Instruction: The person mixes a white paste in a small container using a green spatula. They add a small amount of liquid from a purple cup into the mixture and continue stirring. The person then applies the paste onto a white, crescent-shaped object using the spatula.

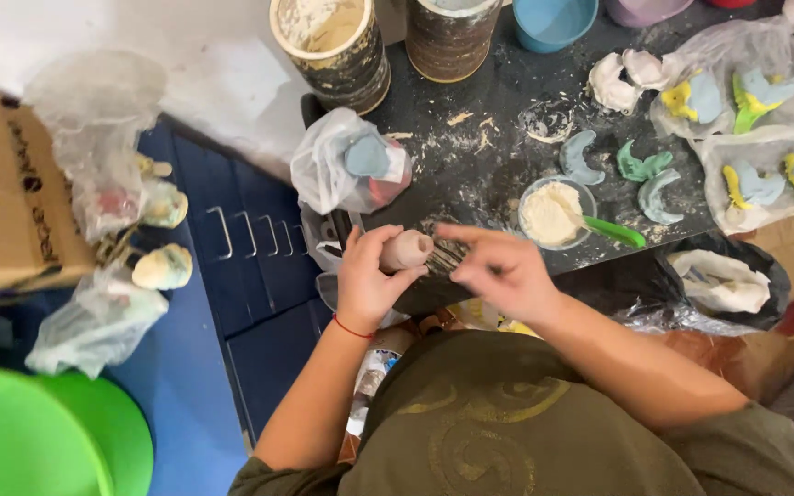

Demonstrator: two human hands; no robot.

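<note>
Left hand (367, 280) grips pinkish clay cylinder (405, 249); right hand (498, 269) seemingly touching.

You stand at a black counter (507, 174) dusted with pale powder and crumbs. To your left a dark blue cabinet (232, 266) with metal drawer handles (222, 234) sits below a white surface (204, 73). The floor (176, 404) beside it is blue. A cardboard box (2, 193) sits at the far left, clear plastic bags (94, 321) bunched next to it, and a bright green tub (48, 436) fills the lower left corner. The light is even and soft, with no hard shadows.
</note>
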